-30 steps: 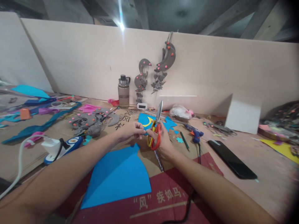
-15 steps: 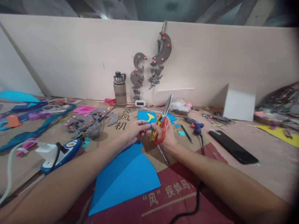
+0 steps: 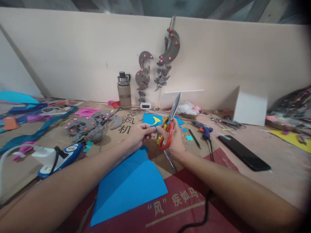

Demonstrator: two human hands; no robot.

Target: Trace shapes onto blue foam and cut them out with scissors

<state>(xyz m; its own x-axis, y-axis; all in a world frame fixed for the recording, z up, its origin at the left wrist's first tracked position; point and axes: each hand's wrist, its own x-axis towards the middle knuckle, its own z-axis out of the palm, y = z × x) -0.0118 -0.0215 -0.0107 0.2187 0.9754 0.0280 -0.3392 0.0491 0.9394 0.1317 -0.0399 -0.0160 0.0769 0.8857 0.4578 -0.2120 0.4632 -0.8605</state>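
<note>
My right hand (image 3: 177,140) is closed on scissors (image 3: 172,121) with red and yellow handles; the blades point up and away. My left hand (image 3: 142,134) is closed in a pinch, its fingertips meeting the right hand's fingertips. Whatever sits between those fingertips is too small to make out. Just behind the hands lies a blue sheet (image 3: 147,118) with a yellow crescent-like piece (image 3: 155,121) over it. A large blue felt-like sheet (image 3: 132,187) spreads on the cardboard below my forearms. Beneath my right hand lies a pen (image 3: 170,161).
To the right are a glue gun (image 3: 206,131), a dark green pencil (image 3: 194,138), a turquoise flower cutout (image 3: 189,138) and a black phone (image 3: 244,153). At left lie grey felt pieces (image 3: 80,126) and a power strip (image 3: 62,158). A bottle (image 3: 124,92) stands by the wall.
The view has shifted slightly. Both hands stay together at nearly the same spot, and the scissors remain in my right hand with blades up.
</note>
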